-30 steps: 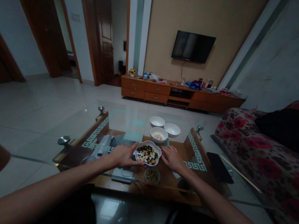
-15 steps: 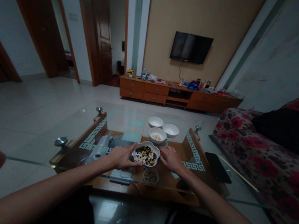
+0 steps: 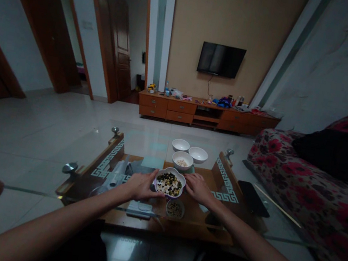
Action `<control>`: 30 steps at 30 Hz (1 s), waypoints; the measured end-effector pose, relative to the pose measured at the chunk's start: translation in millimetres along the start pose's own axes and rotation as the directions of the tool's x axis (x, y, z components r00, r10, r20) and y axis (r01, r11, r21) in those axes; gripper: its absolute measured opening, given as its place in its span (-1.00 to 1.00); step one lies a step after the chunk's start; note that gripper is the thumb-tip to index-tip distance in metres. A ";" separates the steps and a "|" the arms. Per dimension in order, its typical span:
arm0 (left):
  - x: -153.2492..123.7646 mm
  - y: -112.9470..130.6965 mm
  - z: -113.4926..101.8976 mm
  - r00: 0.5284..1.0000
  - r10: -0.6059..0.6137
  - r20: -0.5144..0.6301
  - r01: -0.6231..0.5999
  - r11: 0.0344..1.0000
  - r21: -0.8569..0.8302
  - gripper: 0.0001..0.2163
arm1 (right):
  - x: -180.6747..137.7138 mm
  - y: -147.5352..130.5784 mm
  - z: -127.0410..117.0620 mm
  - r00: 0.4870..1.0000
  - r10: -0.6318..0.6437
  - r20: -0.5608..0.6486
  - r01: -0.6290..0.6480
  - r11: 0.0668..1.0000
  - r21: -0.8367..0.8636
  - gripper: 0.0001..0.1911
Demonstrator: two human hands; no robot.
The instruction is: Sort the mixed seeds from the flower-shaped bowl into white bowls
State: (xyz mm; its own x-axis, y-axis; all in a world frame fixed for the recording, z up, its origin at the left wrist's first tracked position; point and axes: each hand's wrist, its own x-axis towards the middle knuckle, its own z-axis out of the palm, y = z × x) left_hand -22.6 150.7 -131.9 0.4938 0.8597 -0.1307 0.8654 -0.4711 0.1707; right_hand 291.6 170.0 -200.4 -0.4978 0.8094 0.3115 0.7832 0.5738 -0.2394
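Observation:
A scalloped white bowl (image 3: 169, 183) holds a mix of black, yellow and pale pieces that look like beans and seeds. My left hand (image 3: 143, 185) grips its left side, thumb along the near edge and fingers at the far left. At the right rim, my right hand (image 3: 197, 188) has its fingers curled against the bowl; its thumb is hidden. Just beyond stands a round white bowl (image 3: 182, 161) with a few pale pieces inside. Two more white bowls, one at left (image 3: 180, 145) and one at right (image 3: 198, 154), stand farther back with nothing visible in them.
The glass tabletop (image 3: 145, 143) has metal knobs and a wooden shelf beneath. A dim bowl shape shows in or under the glass near me. On the right lie a black phone-like slab (image 3: 252, 198) and a pale stick (image 3: 277, 205). A flowered sofa (image 3: 289, 159) stands alongside.
The whole view has shifted slightly downward in the picture. Both hands stay at the scalloped bowl, and the other bowls keep their places on the table.

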 end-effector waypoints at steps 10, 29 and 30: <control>-0.5 1.2 -2.3 1.000 0.010 -0.009 -0.010 0.999 -0.030 0.14 | -1.6 -2.1 0.7 0.998 -0.003 -0.060 0.006 0.999 0.048 -0.62; 0.3 0.4 -1.2 1.000 0.012 -0.027 -0.013 0.999 -0.029 0.15 | 7.0 -33.3 -4.5 0.973 0.140 -0.183 -0.112 0.981 0.158 -0.75; -0.2 0.7 -1.6 0.999 0.016 -0.031 -0.017 0.999 -0.033 0.15 | 8.7 -36.0 -2.8 0.971 0.176 -0.162 -0.146 0.972 0.185 -0.75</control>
State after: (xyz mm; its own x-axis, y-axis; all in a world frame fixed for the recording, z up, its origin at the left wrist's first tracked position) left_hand -22.3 150.5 -130.2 0.5047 0.8578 -0.0977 0.8536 -0.4789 0.2047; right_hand 260.1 156.0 -186.6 -0.2847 0.8669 0.4091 0.7649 0.4627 -0.4481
